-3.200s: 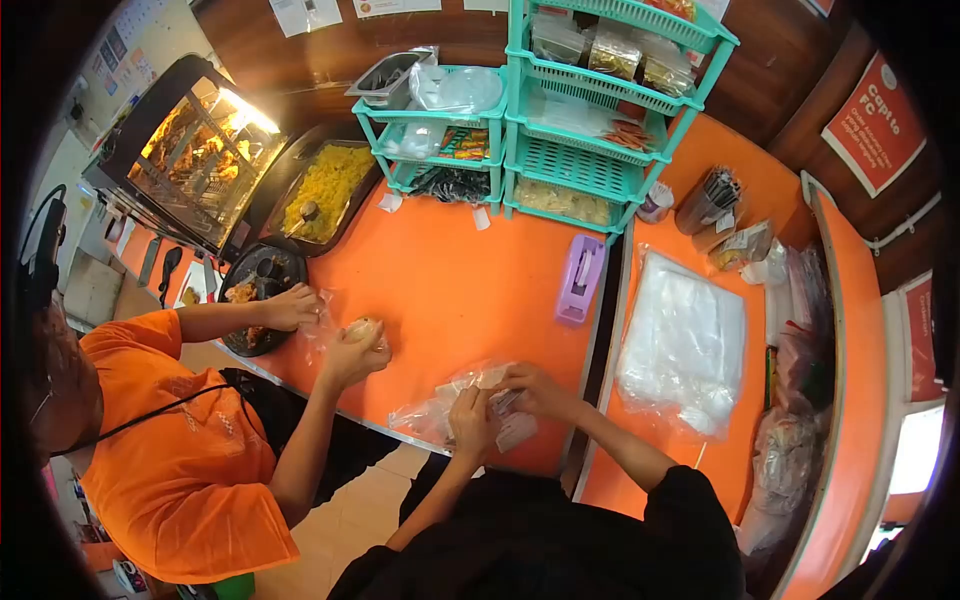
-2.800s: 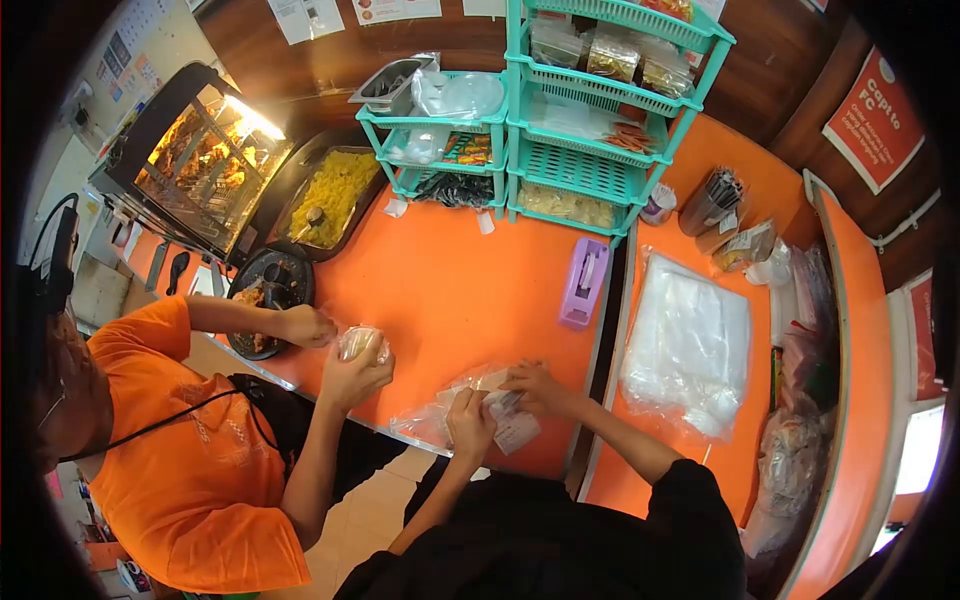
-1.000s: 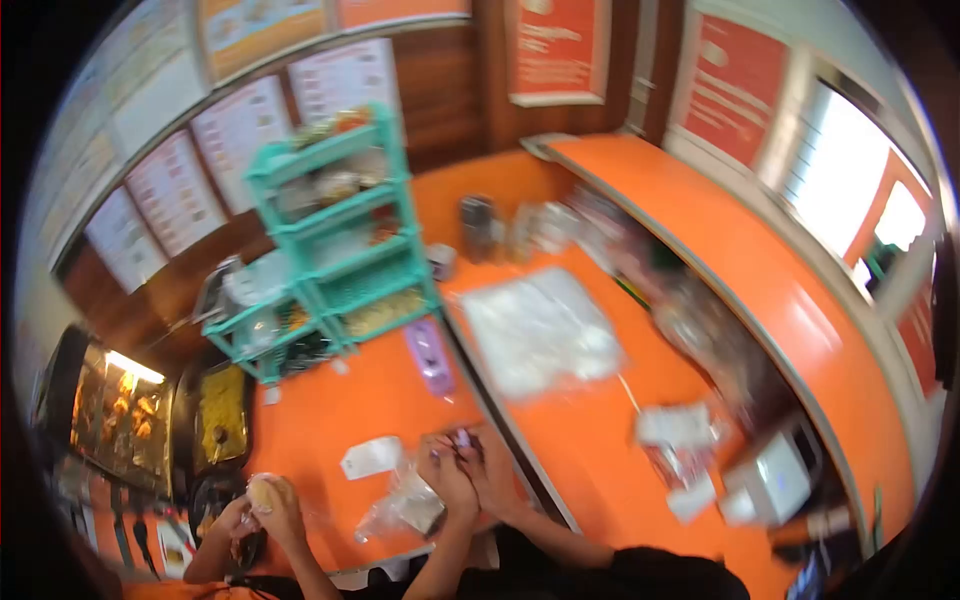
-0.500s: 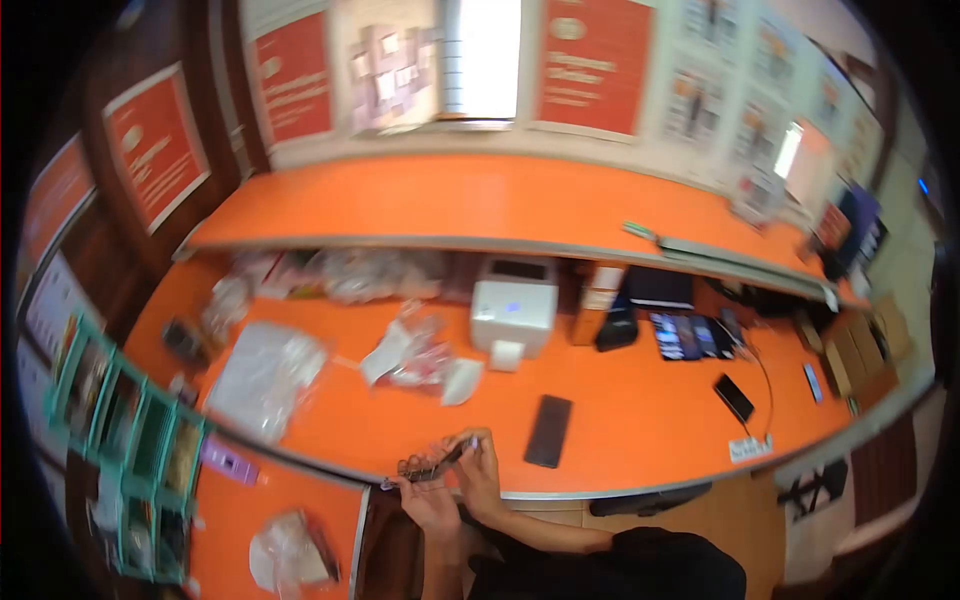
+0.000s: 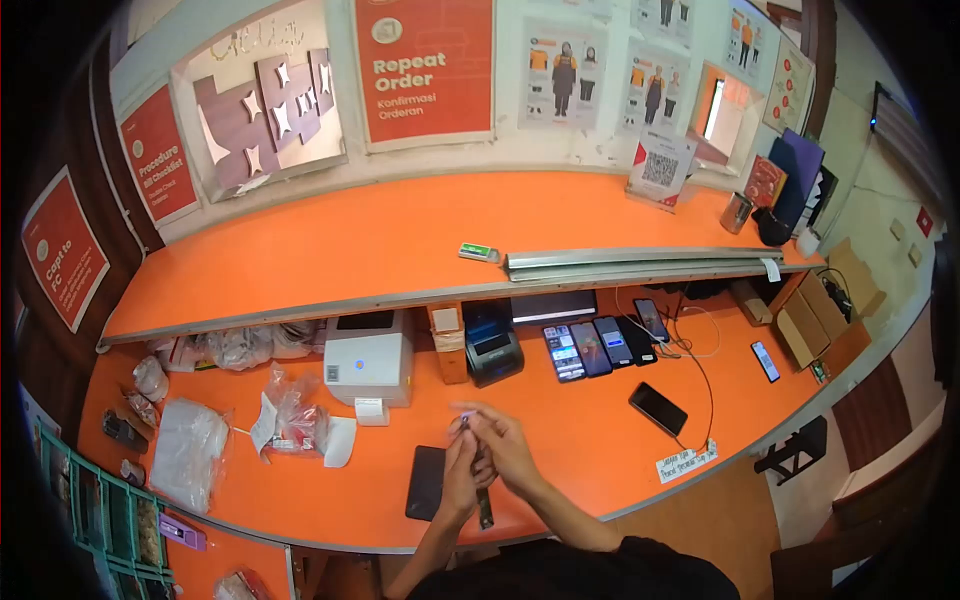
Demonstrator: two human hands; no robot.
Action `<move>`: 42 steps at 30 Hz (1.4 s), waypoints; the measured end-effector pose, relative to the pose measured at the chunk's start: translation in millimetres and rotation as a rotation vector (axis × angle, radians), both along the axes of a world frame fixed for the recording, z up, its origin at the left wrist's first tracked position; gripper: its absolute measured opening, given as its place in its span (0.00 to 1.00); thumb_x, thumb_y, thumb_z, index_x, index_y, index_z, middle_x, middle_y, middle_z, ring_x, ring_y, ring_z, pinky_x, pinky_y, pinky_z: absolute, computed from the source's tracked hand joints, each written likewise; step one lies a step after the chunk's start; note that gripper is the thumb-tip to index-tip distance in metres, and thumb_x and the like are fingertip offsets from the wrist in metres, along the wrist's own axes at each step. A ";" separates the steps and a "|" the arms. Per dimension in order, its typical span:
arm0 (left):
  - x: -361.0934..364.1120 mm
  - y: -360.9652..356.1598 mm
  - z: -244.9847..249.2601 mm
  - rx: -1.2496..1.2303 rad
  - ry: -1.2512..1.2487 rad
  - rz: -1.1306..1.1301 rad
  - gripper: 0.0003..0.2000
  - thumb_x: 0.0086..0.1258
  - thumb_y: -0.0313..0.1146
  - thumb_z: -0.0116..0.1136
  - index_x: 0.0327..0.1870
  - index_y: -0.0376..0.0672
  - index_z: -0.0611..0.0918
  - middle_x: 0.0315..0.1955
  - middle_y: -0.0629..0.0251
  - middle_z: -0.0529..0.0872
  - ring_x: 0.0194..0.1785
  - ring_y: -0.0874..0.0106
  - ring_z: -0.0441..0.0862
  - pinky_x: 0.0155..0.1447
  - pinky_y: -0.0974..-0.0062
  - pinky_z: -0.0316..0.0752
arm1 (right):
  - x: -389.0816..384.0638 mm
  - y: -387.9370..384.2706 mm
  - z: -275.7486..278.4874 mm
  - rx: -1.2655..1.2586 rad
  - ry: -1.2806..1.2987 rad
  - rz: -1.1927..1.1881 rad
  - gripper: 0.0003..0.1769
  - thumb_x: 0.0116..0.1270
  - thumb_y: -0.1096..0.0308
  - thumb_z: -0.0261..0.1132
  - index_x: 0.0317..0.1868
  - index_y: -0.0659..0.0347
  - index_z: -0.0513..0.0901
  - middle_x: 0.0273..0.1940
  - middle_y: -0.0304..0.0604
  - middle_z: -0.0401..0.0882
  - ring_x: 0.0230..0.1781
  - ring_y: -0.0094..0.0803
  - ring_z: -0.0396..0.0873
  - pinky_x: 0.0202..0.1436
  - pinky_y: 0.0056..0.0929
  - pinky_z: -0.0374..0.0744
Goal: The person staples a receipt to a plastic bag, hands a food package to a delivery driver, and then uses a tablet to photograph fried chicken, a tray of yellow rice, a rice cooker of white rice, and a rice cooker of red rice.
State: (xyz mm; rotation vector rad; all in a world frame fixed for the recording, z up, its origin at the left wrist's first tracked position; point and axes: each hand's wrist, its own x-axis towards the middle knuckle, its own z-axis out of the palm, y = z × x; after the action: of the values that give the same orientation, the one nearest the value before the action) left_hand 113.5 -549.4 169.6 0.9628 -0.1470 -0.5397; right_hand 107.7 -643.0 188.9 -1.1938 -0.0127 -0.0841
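Note:
Close together over the counter's front part, both my hands are closed on one narrow dark strap [image 5: 486,510]. Its lower end hangs below my left hand [image 5: 461,478], whose fingers wrap round it. At the top, the fingertips of my right hand [image 5: 503,449] pinch beside a small purple bit [image 5: 465,420]; the exact kind of this thing I cannot tell. A dark phone [image 5: 425,483] lies flat just left of my left hand, partly covered by it in this view.
On the orange counter [image 5: 560,450] are a white label printer [image 5: 368,365], a black card terminal [image 5: 494,350], several phones [image 5: 590,348], a black phone [image 5: 658,408] and plastic bags [image 5: 190,455]. A raised shelf [image 5: 330,235] runs behind. Green baskets [image 5: 105,510] stand left, a cardboard box [image 5: 815,320] right.
The view has swung to the right. My hands have come closer together, and the strap, earlier stretched slantwise between them, now hangs down with my right fingers at its top.

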 end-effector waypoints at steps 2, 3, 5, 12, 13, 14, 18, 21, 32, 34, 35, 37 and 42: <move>10.3 -28.0 0.5 -0.024 0.011 -0.073 0.16 0.73 0.48 0.33 0.32 0.46 0.65 0.16 0.77 0.59 0.14 0.87 0.53 0.17 0.88 0.48 | 7.7 -30.2 2.3 -0.027 0.001 0.008 0.22 0.71 0.62 0.47 0.60 0.63 0.66 0.36 0.38 0.77 0.33 0.17 0.73 0.36 0.13 0.72; 15.3 -38.2 2.8 -0.017 0.019 -0.081 0.16 0.73 0.48 0.33 0.32 0.46 0.65 0.16 0.77 0.59 0.14 0.87 0.53 0.17 0.88 0.48 | 11.6 -40.5 4.2 -0.020 0.008 0.000 0.22 0.71 0.62 0.47 0.60 0.63 0.66 0.36 0.38 0.77 0.33 0.17 0.73 0.36 0.13 0.72; 22.3 -56.2 9.7 0.011 -0.067 -0.110 0.16 0.74 0.48 0.32 0.33 0.45 0.65 0.15 0.76 0.59 0.14 0.87 0.53 0.17 0.88 0.48 | 15.9 -60.0 9.0 -0.006 -0.148 0.015 0.24 0.71 0.62 0.47 0.64 0.62 0.60 0.37 0.38 0.75 0.37 0.18 0.73 0.39 0.12 0.71; 39.4 -88.2 18.2 0.045 -0.136 -0.139 0.17 0.74 0.47 0.31 0.35 0.43 0.67 0.13 0.75 0.62 0.12 0.86 0.54 0.15 0.88 0.48 | 31.5 -97.2 7.7 0.009 -0.274 0.103 0.34 0.65 0.69 0.46 0.69 0.62 0.43 0.47 0.46 0.70 0.47 0.30 0.70 0.56 0.25 0.66; 41.2 -89.8 15.5 0.050 -0.135 -0.137 0.17 0.74 0.47 0.31 0.35 0.43 0.67 0.13 0.75 0.62 0.12 0.86 0.54 0.15 0.88 0.48 | 32.8 -98.6 8.1 0.032 -0.273 0.088 0.36 0.62 0.69 0.47 0.69 0.62 0.42 0.48 0.47 0.70 0.47 0.31 0.71 0.56 0.27 0.66; 42.7 -90.4 10.8 0.026 -0.129 -0.150 0.16 0.74 0.46 0.31 0.36 0.43 0.67 0.14 0.74 0.62 0.12 0.86 0.54 0.15 0.87 0.48 | 34.7 -99.5 5.6 0.039 -0.269 0.089 0.36 0.62 0.69 0.47 0.69 0.62 0.42 0.48 0.47 0.70 0.47 0.31 0.71 0.56 0.27 0.66; 45.6 -88.1 1.6 0.049 -0.138 -0.169 0.15 0.74 0.44 0.33 0.37 0.42 0.67 0.14 0.73 0.64 0.13 0.86 0.55 0.16 0.87 0.48 | 37.3 -96.6 -2.9 0.153 -0.255 0.067 0.44 0.52 0.69 0.50 0.69 0.63 0.41 0.47 0.49 0.69 0.46 0.35 0.71 0.55 0.30 0.67; 43.9 -85.8 6.1 0.089 -0.124 -0.173 0.14 0.74 0.43 0.33 0.37 0.41 0.67 0.14 0.73 0.64 0.13 0.86 0.55 0.16 0.87 0.48 | 39.5 -93.6 0.3 0.187 -0.252 0.069 0.48 0.47 0.66 0.52 0.69 0.63 0.40 0.45 0.50 0.69 0.44 0.37 0.72 0.53 0.31 0.68; 53.3 -65.3 5.4 0.086 -0.141 -0.050 0.05 0.69 0.31 0.41 0.38 0.40 0.67 0.18 0.74 0.67 0.15 0.87 0.61 0.16 0.89 0.52 | 44.1 -67.9 -6.8 0.255 -0.076 0.155 0.49 0.35 0.67 0.51 0.66 0.57 0.49 0.46 0.52 0.65 0.50 0.39 0.68 0.56 0.36 0.67; 60.7 -57.3 5.0 0.058 -0.114 -0.013 0.05 0.69 0.31 0.40 0.37 0.40 0.66 0.18 0.74 0.67 0.15 0.87 0.60 0.16 0.89 0.52 | 49.2 -64.0 -7.2 0.172 -0.048 0.136 0.50 0.33 0.68 0.51 0.66 0.57 0.50 0.47 0.51 0.65 0.50 0.39 0.68 0.57 0.36 0.66; 64.2 -51.4 7.7 -0.020 -0.038 -0.058 0.04 0.68 0.31 0.41 0.36 0.41 0.66 0.19 0.74 0.66 0.15 0.87 0.59 0.16 0.90 0.51 | 53.8 -64.5 -8.7 0.156 -0.126 0.127 0.49 0.36 0.67 0.53 0.66 0.56 0.50 0.47 0.50 0.65 0.50 0.38 0.68 0.56 0.34 0.66; 73.1 -42.0 8.3 -0.099 0.038 -0.112 0.03 0.67 0.30 0.41 0.35 0.42 0.65 0.19 0.74 0.66 0.14 0.87 0.57 0.15 0.90 0.51 | 68.1 -70.5 -7.7 0.137 -0.206 0.111 0.48 0.38 0.67 0.55 0.66 0.55 0.50 0.47 0.49 0.65 0.50 0.38 0.68 0.55 0.33 0.66; 89.8 -23.3 -6.9 -0.345 0.185 -0.198 0.04 0.61 0.29 0.43 0.31 0.46 0.63 0.22 0.73 0.61 0.16 0.85 0.55 0.16 0.89 0.51 | 153.7 -121.2 62.0 -0.972 -0.486 -0.493 0.14 0.54 0.75 0.57 0.43 0.66 0.75 0.39 0.45 0.71 0.40 0.35 0.71 0.44 0.29 0.71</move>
State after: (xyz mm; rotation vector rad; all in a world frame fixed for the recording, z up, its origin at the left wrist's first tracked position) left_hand 203.3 -572.6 162.8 0.5616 -0.1640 -0.7547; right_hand 261.4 -764.2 250.9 -2.0978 -0.2054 -0.8797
